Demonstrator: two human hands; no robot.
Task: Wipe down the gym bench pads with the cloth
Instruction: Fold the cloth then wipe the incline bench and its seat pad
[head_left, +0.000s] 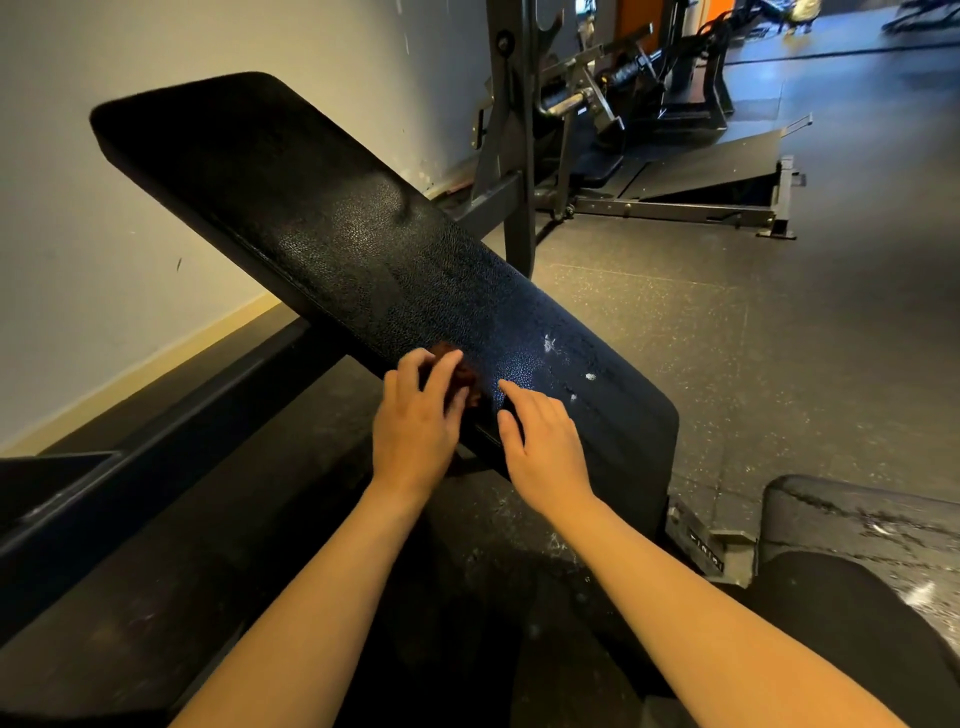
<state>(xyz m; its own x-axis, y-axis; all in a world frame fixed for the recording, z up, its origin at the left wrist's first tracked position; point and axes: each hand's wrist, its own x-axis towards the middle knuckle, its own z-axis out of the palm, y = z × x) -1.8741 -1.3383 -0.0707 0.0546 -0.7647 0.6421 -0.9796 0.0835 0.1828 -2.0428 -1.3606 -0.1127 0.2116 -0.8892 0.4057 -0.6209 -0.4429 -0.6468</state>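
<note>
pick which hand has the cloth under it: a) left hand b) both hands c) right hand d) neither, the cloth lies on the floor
A: the cloth shows dark red from under the bent fingers of the left hand on the tilted back pad, while the right hand rests on the pad with nothing under it.

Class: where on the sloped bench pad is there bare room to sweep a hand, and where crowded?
Bare: the upper stretch of the bench pad, from the cloth to its far end; also the strip right of the right hand. Crowded: the near edge, where the left hand and cloth sit beside it.
</note>
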